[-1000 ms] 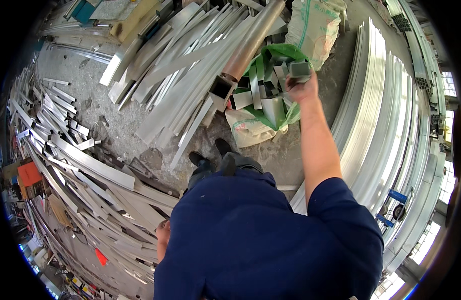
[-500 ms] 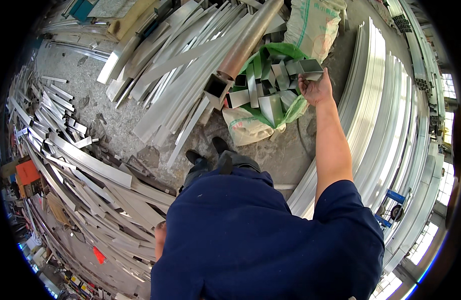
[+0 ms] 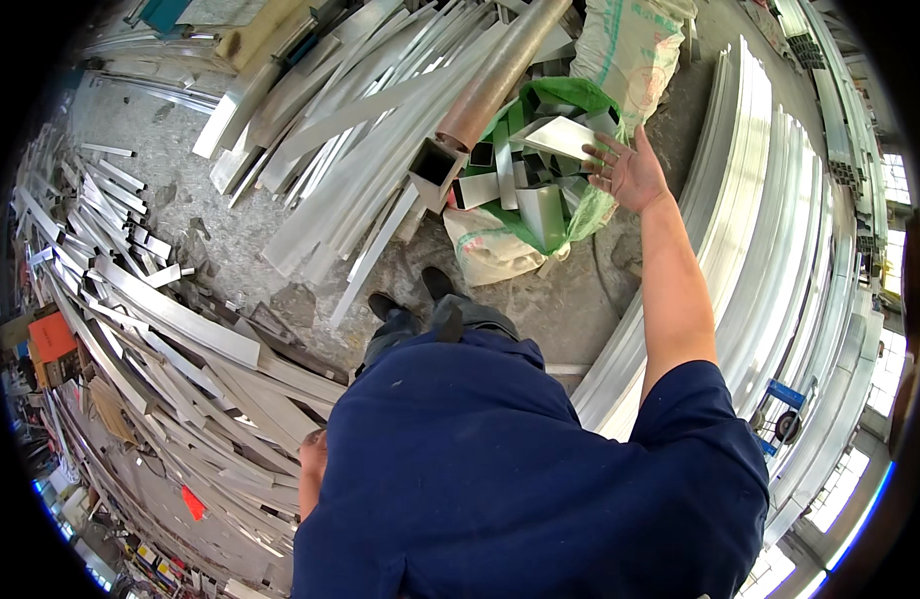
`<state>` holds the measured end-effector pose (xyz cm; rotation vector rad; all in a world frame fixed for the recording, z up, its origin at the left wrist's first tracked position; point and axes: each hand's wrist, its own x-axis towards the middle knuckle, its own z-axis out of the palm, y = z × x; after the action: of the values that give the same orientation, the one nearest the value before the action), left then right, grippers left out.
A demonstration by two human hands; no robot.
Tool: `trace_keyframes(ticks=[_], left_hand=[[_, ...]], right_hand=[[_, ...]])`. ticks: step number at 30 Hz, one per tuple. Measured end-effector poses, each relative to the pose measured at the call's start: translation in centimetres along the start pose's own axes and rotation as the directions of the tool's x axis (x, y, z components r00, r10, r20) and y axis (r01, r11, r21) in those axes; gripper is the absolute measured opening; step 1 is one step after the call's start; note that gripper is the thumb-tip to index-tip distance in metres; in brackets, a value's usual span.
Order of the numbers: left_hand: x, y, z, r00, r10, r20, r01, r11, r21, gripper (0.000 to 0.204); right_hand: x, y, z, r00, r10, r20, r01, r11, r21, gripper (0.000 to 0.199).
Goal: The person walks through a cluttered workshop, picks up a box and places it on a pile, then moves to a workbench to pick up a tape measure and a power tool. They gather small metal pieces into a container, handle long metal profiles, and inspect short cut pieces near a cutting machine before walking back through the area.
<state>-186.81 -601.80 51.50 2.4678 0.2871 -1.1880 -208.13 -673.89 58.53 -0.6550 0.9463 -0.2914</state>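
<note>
My right hand [image 3: 629,175] is above the right side of an open woven sack [image 3: 490,250] with a green lining, its fingers spread and holding nothing. Just off the fingertips, a short silvery offcut of rectangular tube [image 3: 562,137] lies slanted on top of the sack's contents. Several more cut metal tube pieces [image 3: 542,215] fill the sack at various angles. My left hand [image 3: 314,452] hangs by my left side, partly behind my body; its fingers are too hidden to read.
A rusty round pipe [image 3: 500,80] and a square tube [image 3: 432,172] reach the sack's left edge. Long metal strips [image 3: 380,120] lie ahead, and scrap lengths [image 3: 200,349] to the left. Long pale profiles [image 3: 739,200] are stacked at right. Another woven sack [image 3: 634,50] lies beyond.
My right hand has let go of the rectangular tube offcut, and its fingers have spread. The offcut now rests farther left on the pile in the sack.
</note>
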Motion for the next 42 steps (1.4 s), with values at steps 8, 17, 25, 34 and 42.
trace_keyframes(ticks=[8,17,25,34,42], left_hand=[[-1.3,-1.0,0.4,0.999,-0.034,0.009,0.035,0.948,-0.315,0.026],[-6.5,-7.0,1.1,0.986,-0.159,-0.055,0.119,0.888,-0.445,0.037],[-4.8,-24.3,8.4,0.952,-0.281,0.118,0.289,0.711,-0.641,0.039],[1.3,-35.6,1.2,0.923,-0.359,0.140,0.327,0.536,-0.778,0.039],[8.1,-35.8,-14.8,0.915,-0.392,0.098,0.214,0.265,-0.940,0.012]], right_hand=[[-0.1,9.7,1.0,0.869,0.487,-0.091,-0.453,0.706,-0.544,0.066],[3.8,27.9,0.5,0.675,0.669,-0.313,-0.433,0.015,-0.901,0.060],[7.5,31.1,3.1,0.811,0.522,0.264,0.316,-0.012,-0.949,0.048],[1.5,38.2,20.8,0.922,0.377,-0.089,-0.119,0.058,-0.991,0.043],[-3.7,42.6,35.7,0.908,0.418,0.028,0.006,0.053,-0.999,0.042]])
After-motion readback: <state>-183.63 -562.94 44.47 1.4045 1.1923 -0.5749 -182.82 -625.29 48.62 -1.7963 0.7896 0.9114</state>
